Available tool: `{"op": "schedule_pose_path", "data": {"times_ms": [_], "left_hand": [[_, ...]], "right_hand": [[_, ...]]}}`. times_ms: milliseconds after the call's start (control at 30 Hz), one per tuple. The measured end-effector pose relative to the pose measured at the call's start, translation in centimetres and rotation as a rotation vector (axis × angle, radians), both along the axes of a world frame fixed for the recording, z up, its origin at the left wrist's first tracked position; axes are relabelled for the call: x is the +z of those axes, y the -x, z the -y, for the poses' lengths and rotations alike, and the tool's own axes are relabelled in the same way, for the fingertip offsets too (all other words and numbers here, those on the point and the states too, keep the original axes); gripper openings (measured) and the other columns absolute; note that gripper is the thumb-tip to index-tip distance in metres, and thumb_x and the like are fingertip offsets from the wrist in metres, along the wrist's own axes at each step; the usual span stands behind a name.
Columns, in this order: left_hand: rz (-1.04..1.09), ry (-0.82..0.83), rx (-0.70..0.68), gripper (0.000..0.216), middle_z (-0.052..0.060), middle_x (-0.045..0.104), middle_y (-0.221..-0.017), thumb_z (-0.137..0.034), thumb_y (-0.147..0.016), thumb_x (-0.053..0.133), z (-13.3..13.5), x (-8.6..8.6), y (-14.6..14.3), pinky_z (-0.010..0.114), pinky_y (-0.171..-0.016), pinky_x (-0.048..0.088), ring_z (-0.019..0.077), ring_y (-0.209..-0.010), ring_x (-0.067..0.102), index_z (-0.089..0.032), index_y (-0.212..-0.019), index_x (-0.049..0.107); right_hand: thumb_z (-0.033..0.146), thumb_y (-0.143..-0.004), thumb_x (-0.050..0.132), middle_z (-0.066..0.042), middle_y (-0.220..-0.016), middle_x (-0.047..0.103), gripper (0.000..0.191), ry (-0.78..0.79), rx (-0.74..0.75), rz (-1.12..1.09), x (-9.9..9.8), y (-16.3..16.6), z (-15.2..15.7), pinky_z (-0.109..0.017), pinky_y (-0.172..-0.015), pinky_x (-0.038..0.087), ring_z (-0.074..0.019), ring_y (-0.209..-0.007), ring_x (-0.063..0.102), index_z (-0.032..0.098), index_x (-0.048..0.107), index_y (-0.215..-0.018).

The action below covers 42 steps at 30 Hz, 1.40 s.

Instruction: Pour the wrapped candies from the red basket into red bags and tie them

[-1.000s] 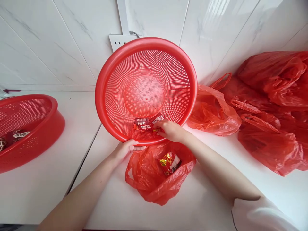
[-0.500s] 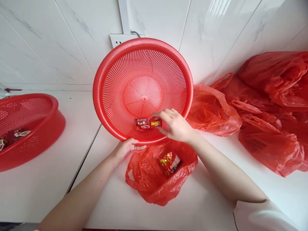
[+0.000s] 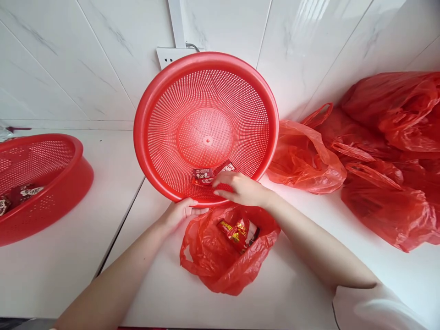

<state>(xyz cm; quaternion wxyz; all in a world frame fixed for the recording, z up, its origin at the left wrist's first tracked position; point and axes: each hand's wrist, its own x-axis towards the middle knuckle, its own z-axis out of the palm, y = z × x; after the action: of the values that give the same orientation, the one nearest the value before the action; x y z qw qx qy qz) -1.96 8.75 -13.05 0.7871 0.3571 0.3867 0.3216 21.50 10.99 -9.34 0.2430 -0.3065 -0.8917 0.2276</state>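
Note:
My left hand grips the near rim of a round red perforated basket, which is tipped up towards me against the wall. Two small dark red snack packets lie at the basket's low edge. My right hand reaches over the rim, palm down. Its fingers are loosely apart, their tips beside the packets, and nothing shows in them. Just below the basket an open red plastic bag lies on the white counter. Inside it are shiny red and gold packets.
A second red perforated basket with a few packets stands at the left. Several red plastic bags are heaped at the right against the tiled wall. A white wall socket sits behind the tilted basket.
Half a second ago my right hand pinched a red packet with yellow lettering in the basket. That packet now lies in the bag below, and the hand is back at the basket's low edge.

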Motion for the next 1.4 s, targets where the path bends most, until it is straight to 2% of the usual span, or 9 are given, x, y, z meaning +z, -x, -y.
{"op": "schedule_pose_path", "data": {"times_ms": [133,267,500,633,900,1067,1167,1267,1400], "left_hand": [[-0.010,-0.016,0.032,0.032,0.014,0.071,-0.108,-0.014,-0.078,0.054,-0.1,-0.2,0.0,0.045,-0.099,0.045,0.0273,-0.097,0.068,-0.008,-0.106,0.069],[-0.023,-0.018,0.039,0.031,0.015,0.072,-0.105,-0.013,-0.078,0.054,-0.2,-0.2,0.0,0.045,-0.099,0.046,0.0271,-0.095,0.069,-0.007,-0.105,0.070],[-0.018,0.010,0.039,0.030,0.014,0.073,-0.102,-0.014,-0.078,0.055,-0.1,-0.2,0.1,0.043,-0.099,0.046,0.0249,-0.089,0.070,-0.007,-0.102,0.071],[-0.007,0.031,0.035,0.030,0.014,0.072,-0.103,-0.015,-0.077,0.056,-0.2,-0.4,0.1,0.044,-0.098,0.046,0.0244,-0.086,0.071,-0.008,-0.103,0.070],[-0.029,0.012,0.031,0.031,0.017,0.073,-0.100,-0.016,-0.077,0.056,0.0,0.2,-0.1,0.044,-0.092,0.049,0.0283,-0.089,0.070,-0.005,-0.103,0.070],[-0.043,-0.001,0.029,0.031,0.017,0.072,-0.101,-0.016,-0.076,0.057,0.1,0.1,-0.1,0.042,-0.091,0.050,0.0274,-0.089,0.070,-0.005,-0.101,0.070],[-0.057,-0.028,0.027,0.031,0.016,0.072,-0.103,-0.017,-0.077,0.057,0.0,0.0,0.0,0.042,-0.091,0.050,0.0275,-0.091,0.069,-0.006,-0.103,0.070],[-0.065,-0.031,0.019,0.032,0.016,0.072,-0.102,-0.017,-0.077,0.056,0.0,0.0,0.1,0.043,-0.092,0.049,0.0280,-0.091,0.069,-0.006,-0.104,0.070],[-0.065,-0.016,0.029,0.031,0.016,0.072,-0.102,-0.017,-0.077,0.057,0.0,0.1,0.0,0.044,-0.095,0.048,0.0274,-0.090,0.070,-0.006,-0.103,0.070]], "right_hand": [[0.026,-0.093,0.048,-0.019,-0.135,0.051,0.053,-0.020,-0.125,-0.007,-3.2,1.1,-0.8,-0.045,-0.101,0.043,-0.0255,-0.123,0.051,0.013,0.035,-0.142],[0.022,-0.088,0.054,-0.017,-0.123,0.059,0.046,0.025,-0.154,0.012,-3.8,1.2,-0.8,-0.045,-0.097,0.046,-0.0257,-0.110,0.059,0.013,0.048,-0.132],[0.017,-0.076,0.067,-0.005,-0.106,0.062,0.050,0.737,-0.008,-0.720,-2.1,1.1,-0.9,-0.033,-0.086,0.054,-0.0142,-0.091,0.063,0.019,0.050,-0.122],[0.012,-0.074,0.069,-0.001,-0.102,0.063,0.053,0.865,0.094,-0.921,-1.3,1.1,-0.6,-0.030,-0.088,0.054,-0.0120,-0.093,0.064,0.024,0.049,-0.122],[0.011,-0.072,0.066,-0.002,-0.092,0.065,0.031,0.752,0.016,-0.790,-0.4,0.1,-0.8,-0.033,-0.086,0.053,-0.0132,-0.085,0.064,0.018,0.056,-0.100],[0.006,-0.077,0.055,-0.004,-0.101,0.068,0.031,0.682,0.262,-0.095,2.8,-4.8,-0.5,-0.030,-0.083,0.053,-0.0153,-0.092,0.065,0.017,0.064,-0.104],[0.009,-0.082,0.052,-0.005,-0.096,0.071,0.027,0.580,0.153,0.163,4.1,-6.5,0.0,-0.030,-0.075,0.054,-0.0175,-0.087,0.068,0.020,0.068,-0.100],[0.016,-0.088,0.049,-0.005,-0.097,0.071,0.024,0.303,-0.107,0.118,3.5,-5.2,0.2,-0.032,-0.078,0.054,-0.0179,-0.088,0.067,0.021,0.067,-0.102],[0.034,-0.093,0.047,-0.011,-0.135,0.054,0.042,0.091,-0.112,0.030,0.3,-1.1,0.2,-0.041,-0.103,0.042,-0.0229,-0.122,0.053,0.019,0.049,-0.132]]}}
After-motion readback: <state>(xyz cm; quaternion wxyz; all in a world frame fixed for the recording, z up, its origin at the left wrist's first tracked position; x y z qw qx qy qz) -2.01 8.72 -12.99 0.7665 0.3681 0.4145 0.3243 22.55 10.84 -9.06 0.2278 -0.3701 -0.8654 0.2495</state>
